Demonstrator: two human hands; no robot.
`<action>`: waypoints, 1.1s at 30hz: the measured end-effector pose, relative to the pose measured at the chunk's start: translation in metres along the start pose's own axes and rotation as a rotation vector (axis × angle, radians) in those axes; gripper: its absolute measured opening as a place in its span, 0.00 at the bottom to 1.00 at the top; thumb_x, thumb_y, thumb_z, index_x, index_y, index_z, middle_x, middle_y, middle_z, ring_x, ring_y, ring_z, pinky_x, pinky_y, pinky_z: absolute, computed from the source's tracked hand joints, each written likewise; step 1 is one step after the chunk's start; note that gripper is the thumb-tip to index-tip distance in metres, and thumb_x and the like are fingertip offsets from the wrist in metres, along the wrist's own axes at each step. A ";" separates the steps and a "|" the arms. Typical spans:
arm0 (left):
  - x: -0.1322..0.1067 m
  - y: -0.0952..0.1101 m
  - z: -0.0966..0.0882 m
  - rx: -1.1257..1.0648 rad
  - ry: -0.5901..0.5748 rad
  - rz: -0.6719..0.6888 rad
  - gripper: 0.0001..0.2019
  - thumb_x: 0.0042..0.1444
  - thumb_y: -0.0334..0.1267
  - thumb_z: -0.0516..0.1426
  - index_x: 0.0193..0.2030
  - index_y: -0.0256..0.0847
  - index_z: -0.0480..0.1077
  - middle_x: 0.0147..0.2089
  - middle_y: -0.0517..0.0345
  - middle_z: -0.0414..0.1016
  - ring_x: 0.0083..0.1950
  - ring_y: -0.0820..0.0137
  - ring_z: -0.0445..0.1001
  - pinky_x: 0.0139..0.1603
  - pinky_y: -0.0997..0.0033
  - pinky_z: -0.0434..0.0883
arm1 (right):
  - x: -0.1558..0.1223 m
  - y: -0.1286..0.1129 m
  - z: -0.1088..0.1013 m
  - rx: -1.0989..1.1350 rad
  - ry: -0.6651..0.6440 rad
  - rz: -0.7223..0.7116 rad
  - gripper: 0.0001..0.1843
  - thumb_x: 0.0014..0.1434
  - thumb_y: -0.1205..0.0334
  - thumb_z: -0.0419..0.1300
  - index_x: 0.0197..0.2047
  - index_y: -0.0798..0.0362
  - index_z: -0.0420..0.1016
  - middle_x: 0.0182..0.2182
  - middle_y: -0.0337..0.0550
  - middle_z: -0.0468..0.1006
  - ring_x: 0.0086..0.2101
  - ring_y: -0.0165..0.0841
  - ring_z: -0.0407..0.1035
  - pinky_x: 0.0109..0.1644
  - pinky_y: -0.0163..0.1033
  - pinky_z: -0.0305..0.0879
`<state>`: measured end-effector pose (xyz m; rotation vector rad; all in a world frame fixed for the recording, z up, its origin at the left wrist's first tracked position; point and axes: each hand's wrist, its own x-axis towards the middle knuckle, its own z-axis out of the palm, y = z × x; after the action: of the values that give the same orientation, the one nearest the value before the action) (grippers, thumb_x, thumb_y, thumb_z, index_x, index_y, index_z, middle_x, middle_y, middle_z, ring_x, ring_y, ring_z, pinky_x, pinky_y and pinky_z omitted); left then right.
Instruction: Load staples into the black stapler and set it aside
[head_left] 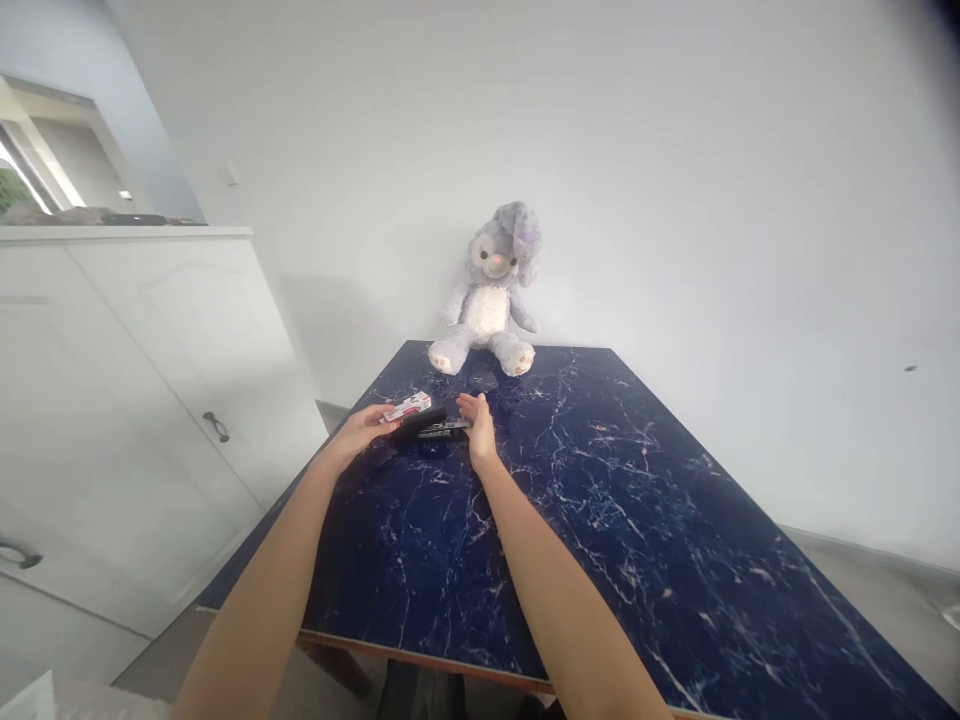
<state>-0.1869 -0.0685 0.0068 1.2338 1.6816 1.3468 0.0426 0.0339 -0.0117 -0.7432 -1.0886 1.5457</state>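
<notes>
A black stapler (421,424) with its silver metal rail showing sits low over the dark blue table. My left hand (362,434) grips its left end, fingers closed. Right beside those fingers is a small white and red box (407,407), just behind the stapler; whether the fingers also touch it, I cannot tell. On the other side, my right hand (481,430) is at the rail's right end, fingers stretched out and thumb apart, and the rail's tip meets or passes behind the fingers.
The marble-patterned blue table (600,520) reaches back to a pale wall. A lilac plush toy (489,300) with a white belly sits at its far edge. White cabinets (142,400) with dark handles stand close on the left.
</notes>
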 end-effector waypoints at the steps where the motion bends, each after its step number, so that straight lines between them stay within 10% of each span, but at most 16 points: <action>1: -0.001 -0.001 0.000 0.003 0.008 0.017 0.32 0.44 0.52 0.70 0.56 0.43 0.74 0.54 0.50 0.79 0.55 0.56 0.77 0.56 0.59 0.71 | 0.001 0.000 0.000 0.003 0.022 -0.003 0.32 0.65 0.37 0.44 0.51 0.51 0.79 0.54 0.48 0.79 0.56 0.40 0.71 0.58 0.45 0.66; 13: 0.003 -0.012 0.007 0.274 0.141 0.122 0.24 0.54 0.53 0.63 0.56 0.47 0.75 0.57 0.53 0.78 0.55 0.57 0.76 0.58 0.58 0.70 | -0.004 -0.006 -0.003 -0.098 0.223 -0.095 0.32 0.66 0.40 0.42 0.47 0.53 0.79 0.52 0.49 0.79 0.52 0.40 0.72 0.57 0.43 0.66; 21: 0.002 -0.012 0.012 0.394 0.205 0.161 0.22 0.61 0.55 0.56 0.56 0.48 0.74 0.55 0.53 0.78 0.53 0.56 0.76 0.60 0.55 0.68 | -0.016 -0.011 0.002 -0.792 0.157 -0.301 0.40 0.72 0.45 0.35 0.22 0.50 0.77 0.37 0.55 0.81 0.46 0.48 0.70 0.58 0.52 0.58; 33: 0.003 -0.016 0.013 0.378 0.310 0.112 0.26 0.65 0.56 0.51 0.63 0.45 0.69 0.58 0.48 0.77 0.55 0.56 0.77 0.61 0.53 0.67 | -0.025 -0.003 0.006 -0.911 0.093 -0.551 0.24 0.69 0.47 0.51 0.38 0.51 0.85 0.50 0.58 0.75 0.59 0.53 0.56 0.69 0.62 0.38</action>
<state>-0.1807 -0.0614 -0.0122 1.3991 2.1906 1.3825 0.0449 0.0082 -0.0086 -0.9770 -1.7606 0.4981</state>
